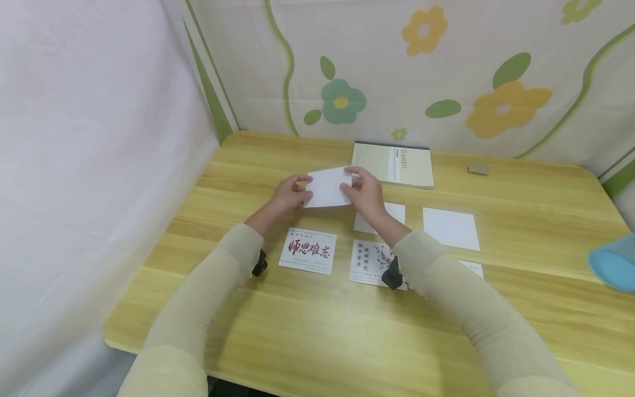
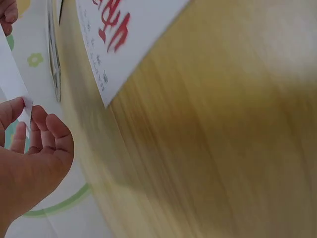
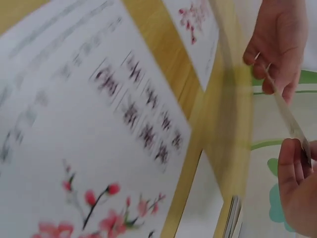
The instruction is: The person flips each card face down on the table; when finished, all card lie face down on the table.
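Note:
A white card (image 1: 327, 188) is held up above the table between both hands, its blank side towards the head camera. My left hand (image 1: 289, 192) pinches its left edge between thumb and fingers, as the left wrist view also shows. The right hand (image 1: 366, 193) grips the card's right edge. Below the hands lies a card with red Chinese lettering (image 1: 307, 251). Beside it, partly under the right forearm, is a card with black characters and red blossoms (image 1: 369, 262). A blank white card (image 1: 397, 212) lies behind the right wrist.
Another blank card (image 1: 451, 228) lies right of the right wrist, and a card corner (image 1: 473, 268) shows past the right sleeve. A notepad (image 1: 394, 165) and a small greyish block (image 1: 478, 170) are at the back. A blue object (image 1: 615, 263) stands at the right edge.

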Motion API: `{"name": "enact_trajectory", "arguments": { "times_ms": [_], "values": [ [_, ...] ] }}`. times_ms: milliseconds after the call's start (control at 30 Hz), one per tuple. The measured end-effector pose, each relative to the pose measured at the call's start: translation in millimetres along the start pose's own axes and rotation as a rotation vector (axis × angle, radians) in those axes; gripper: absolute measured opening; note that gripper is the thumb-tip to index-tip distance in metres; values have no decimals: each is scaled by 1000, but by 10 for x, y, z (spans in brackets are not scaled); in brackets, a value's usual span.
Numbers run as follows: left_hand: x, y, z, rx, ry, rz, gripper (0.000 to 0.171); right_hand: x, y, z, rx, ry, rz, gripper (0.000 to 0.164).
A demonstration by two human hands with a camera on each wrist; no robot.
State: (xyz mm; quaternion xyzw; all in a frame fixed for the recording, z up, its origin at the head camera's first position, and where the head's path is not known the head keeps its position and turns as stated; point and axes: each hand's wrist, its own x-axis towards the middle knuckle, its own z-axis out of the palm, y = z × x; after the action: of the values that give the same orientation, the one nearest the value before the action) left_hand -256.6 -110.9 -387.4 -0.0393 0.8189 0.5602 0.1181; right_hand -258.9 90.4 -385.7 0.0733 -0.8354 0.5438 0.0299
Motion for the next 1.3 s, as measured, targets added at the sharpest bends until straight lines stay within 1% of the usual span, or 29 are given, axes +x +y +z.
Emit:
{"name": "enact_trajectory", "arguments": {
  "times_ms": [100,200,333,433,500,633,900,1133,1300],
  "values": [
    [-10,-6,-31,117,18,65,40,-6,58,-37,-63,-71,-42,32],
    [-17,-16,-58,205,34,100,37,-13,98,-68,-132,-144,-46,29],
    [-20,-18,-52,302,36,100,34,-4,152,-73,-229,-222,-16,29],
    [-9,-31,-17,370,37,90,34,22,195,-47,-284,-266,8,29],
    [6,-51,15,406,48,84,33,36,222,-25,-317,-288,6,29],
    [26,-83,65,454,59,66,32,45,255,18,-373,-317,7,27],
    [20,-73,113,514,65,24,32,18,248,61,-416,-335,6,24],
    [28,-62,156,608,64,25,31,3,208,83,-497,-347,32,25],
    [28,-74,166,626,56,18,30,0,211,88,-517,-351,44,25]
  ]
}}
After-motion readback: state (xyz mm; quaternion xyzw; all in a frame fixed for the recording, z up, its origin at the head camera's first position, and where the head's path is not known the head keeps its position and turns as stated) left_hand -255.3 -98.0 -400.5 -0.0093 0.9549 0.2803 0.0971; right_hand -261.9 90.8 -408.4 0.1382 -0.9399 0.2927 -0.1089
